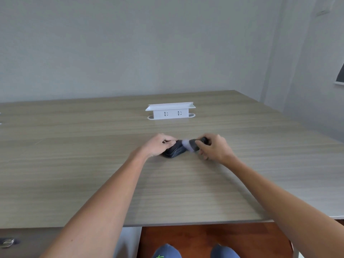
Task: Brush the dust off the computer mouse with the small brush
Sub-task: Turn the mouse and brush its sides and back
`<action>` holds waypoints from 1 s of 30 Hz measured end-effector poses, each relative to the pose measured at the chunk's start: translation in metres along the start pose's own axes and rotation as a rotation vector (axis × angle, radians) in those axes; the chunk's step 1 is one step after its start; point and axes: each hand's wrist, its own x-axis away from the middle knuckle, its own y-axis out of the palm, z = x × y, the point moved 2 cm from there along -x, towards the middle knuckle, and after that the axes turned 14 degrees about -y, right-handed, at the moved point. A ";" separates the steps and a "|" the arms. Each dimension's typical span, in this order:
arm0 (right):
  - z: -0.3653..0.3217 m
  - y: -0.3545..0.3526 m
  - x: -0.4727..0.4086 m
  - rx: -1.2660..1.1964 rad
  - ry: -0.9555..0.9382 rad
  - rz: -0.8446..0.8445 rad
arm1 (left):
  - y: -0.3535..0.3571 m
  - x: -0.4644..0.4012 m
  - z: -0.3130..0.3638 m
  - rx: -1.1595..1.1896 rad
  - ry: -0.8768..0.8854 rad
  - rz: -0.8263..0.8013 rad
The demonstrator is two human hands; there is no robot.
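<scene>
Two bare hands of yours are working close together near the middle of the wooden table [93, 183]. Your left hand [160, 145] is lying over the left side and far end of the black computer mouse [175, 150], fingers curled down and pressing against its body, so the mouse is sitting flat on the tabletop, pinned under that grip. Your right hand [214, 148] is closing around the dark handle of the small brush [193, 144], with thumb and fingers pinching it; the handle's end is poking out just beyond your knuckles on the far side. The brush's pale bristles are pointing left and are touching the upper right part of the mouse, just beside your left fingertips. The bristles are showing as a blur, so their exact shape is hard to tell.

Beyond your hands, well apart from them, a white power strip holder [170, 111] is standing upright on the table, its two sockets facing you. Behind it, a plain grey wall [130, 43] is filling the upper part of the view. Below the near table edge, your two blue shoes [166, 251] are showing on a reddish-brown floor [204, 237]. At the lower left, a metal drawer lock [7, 242] is sitting on the dark front panel.
</scene>
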 end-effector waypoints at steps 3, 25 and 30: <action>-0.010 -0.007 -0.003 0.027 -0.073 0.057 | 0.002 -0.004 -0.005 0.038 -0.009 0.017; -0.040 0.010 0.006 0.142 -0.324 -0.221 | 0.009 -0.017 -0.016 0.148 -0.040 0.042; -0.028 0.008 -0.006 0.376 -0.198 -0.102 | 0.010 -0.016 -0.014 0.144 -0.033 0.042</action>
